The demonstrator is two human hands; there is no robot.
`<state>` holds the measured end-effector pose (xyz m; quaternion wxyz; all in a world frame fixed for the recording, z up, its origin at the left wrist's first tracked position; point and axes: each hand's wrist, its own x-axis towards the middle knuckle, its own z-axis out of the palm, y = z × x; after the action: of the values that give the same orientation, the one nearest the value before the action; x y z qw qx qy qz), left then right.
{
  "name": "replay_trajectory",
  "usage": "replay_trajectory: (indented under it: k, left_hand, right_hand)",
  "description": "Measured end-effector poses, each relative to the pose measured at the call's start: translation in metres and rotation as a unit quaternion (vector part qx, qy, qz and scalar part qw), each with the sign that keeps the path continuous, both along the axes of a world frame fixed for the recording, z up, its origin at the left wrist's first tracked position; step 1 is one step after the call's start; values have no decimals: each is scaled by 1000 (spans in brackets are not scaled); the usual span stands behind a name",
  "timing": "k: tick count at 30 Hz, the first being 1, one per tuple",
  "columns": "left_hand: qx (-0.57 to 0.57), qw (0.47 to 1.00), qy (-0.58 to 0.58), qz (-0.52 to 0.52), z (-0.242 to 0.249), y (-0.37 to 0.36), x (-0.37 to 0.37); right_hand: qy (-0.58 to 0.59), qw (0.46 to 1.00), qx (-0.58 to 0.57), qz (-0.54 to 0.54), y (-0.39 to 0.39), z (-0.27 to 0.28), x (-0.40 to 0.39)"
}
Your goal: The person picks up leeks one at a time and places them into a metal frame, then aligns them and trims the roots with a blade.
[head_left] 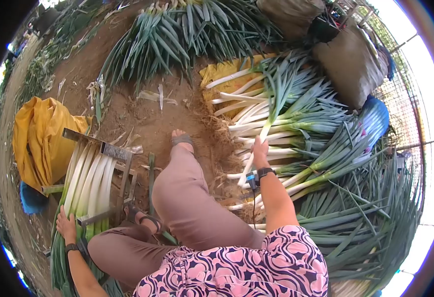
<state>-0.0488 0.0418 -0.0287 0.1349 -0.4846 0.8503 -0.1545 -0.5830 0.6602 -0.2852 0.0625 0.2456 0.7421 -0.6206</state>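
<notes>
My right hand (260, 152) is closed round the white stem of a leek (265, 129), whose green leaves point away from me over the pile of leeks (296, 123) on the right. On the left, several leeks (89, 178) lie side by side in a metal frame (115, 151), white ends toward the far bar. My left hand (66, 226) rests on the outer edge of these leeks near the lower bar, its fingers apart.
A yellow sack (43, 141) stands at the left, a blue item (32, 198) below it. More leeks (192, 34) lie at the far side. Large sacks (350, 62) stand at the upper right. A yellow sheet (217, 74) lies under part of the right pile.
</notes>
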Motion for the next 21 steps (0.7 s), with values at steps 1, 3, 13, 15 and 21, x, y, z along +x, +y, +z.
replay_trajectory:
  k: [1,3,13,15,21]
  left_hand:
    - [1,1000,-2,6,1,1,-1]
    - [4,1000,-1,16,4,7,-9]
    - [-24,999,43,18,-3,9,-9]
    - [-11,999,42,32,8,19,-19]
    - [-27,996,88,13,-3,15,-12]
  right_hand:
    - [13,992,-128,-5,1,31,2]
    - [29,948,-314,-29,-7,106,9]
    - [82,867,-473,135,10,261,54]
    - [107,889,-423,137,2,277,57]
    - [97,863,-434,239,-20,310,67]
